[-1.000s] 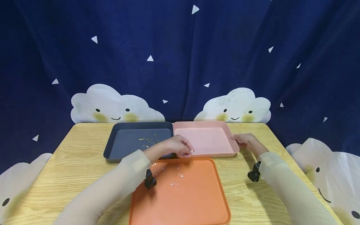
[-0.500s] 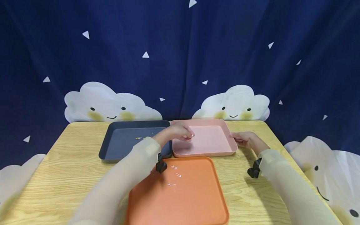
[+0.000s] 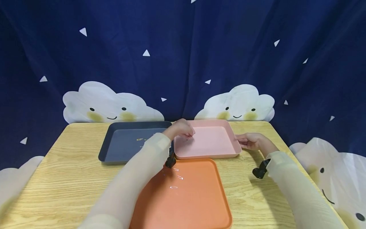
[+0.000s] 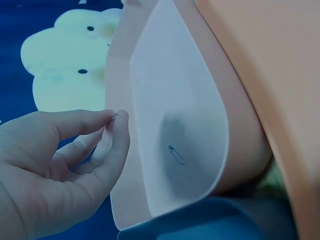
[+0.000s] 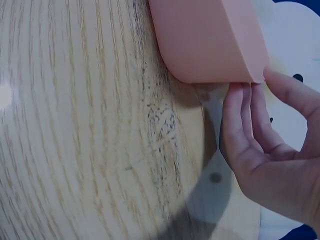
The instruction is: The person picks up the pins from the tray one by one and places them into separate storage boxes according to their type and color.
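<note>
Above the left part of the pink tray (image 3: pixel 211 140), my left hand (image 3: pixel 183 128) pinches a small silvery safety pin (image 4: pixel 114 116) between thumb and index fingertip. Most of that pin is hidden by the fingers. Another silver safety pin (image 4: pixel 176 155) lies on the pink tray's floor, within the hand's shadow. My right hand (image 3: pixel 251 142) holds the tray's right end, with the thumb at the rim and the other fingers against the outer wall. Several silver safety pins (image 3: pixel 173 187) lie on the orange tray (image 3: pixel 194 206) in front.
A dark blue-grey tray (image 3: pixel 120 143) with several gold-coloured pins (image 3: pixel 139 139) stands left of the pink one, side by side. My left forearm partly covers it and the orange tray. Behind the wooden table (image 3: pixel 65 168) hangs a navy curtain (image 3: pixel 171 70) with clouds.
My left hand has moved from the front edge of the pink tray up and back, over its left part. My right hand has stayed on the tray's right end. The head view has shifted slightly.
</note>
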The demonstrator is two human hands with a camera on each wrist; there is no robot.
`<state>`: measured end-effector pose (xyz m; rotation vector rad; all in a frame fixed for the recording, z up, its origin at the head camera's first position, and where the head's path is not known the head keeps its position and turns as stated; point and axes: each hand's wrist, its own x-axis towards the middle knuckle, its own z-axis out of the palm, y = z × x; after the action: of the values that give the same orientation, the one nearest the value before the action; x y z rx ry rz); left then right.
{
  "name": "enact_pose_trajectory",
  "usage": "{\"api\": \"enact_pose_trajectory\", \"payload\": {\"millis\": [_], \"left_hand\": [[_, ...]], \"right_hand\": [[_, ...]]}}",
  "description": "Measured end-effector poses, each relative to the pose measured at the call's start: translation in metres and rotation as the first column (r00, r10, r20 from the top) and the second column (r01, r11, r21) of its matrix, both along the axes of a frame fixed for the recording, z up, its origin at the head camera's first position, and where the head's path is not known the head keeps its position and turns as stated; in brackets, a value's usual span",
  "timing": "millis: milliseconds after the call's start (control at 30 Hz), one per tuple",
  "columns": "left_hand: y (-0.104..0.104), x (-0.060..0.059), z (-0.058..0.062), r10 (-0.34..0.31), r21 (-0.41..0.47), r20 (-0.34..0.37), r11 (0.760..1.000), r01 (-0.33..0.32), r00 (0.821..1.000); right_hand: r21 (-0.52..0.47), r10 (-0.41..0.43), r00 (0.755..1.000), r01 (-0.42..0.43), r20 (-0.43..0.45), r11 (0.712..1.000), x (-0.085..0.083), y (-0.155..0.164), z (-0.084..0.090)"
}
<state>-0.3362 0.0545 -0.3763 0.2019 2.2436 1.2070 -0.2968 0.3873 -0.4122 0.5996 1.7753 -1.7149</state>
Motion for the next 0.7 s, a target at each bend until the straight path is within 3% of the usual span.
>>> {"api": "enact_pose_trajectory", "payload": {"millis": [200, 367, 533, 700], "left_hand": [[0.008, -0.002, -0.001, 0.021, -0.091, 0.0, 0.996, -0.021, 1.0], [0.012, -0.007, -0.011, 0.036, -0.175, 0.013, 0.984, -0.034, 0.999], [0.013, -0.013, -0.019, 0.049, -0.199, 0.035, 0.979, -0.041, 0.998], [0.009, -0.009, -0.014, 0.053, -0.202, 0.009, 0.978, -0.05, 0.999]], "right_hand": [[-0.075, 0.004, 1.0, -0.005, -0.001, 0.997, 0.002, 0.006, -0.002], [-0.096, 0.008, 1.0, -0.011, -0.029, 0.995, 0.004, 0.007, -0.004], [-0.073, 0.018, 0.999, -0.021, -0.036, 0.997, 0.004, 0.006, -0.003], [-0.046, 0.044, 0.998, -0.045, -0.035, 0.998, 0.001, 0.006, -0.002]]}}
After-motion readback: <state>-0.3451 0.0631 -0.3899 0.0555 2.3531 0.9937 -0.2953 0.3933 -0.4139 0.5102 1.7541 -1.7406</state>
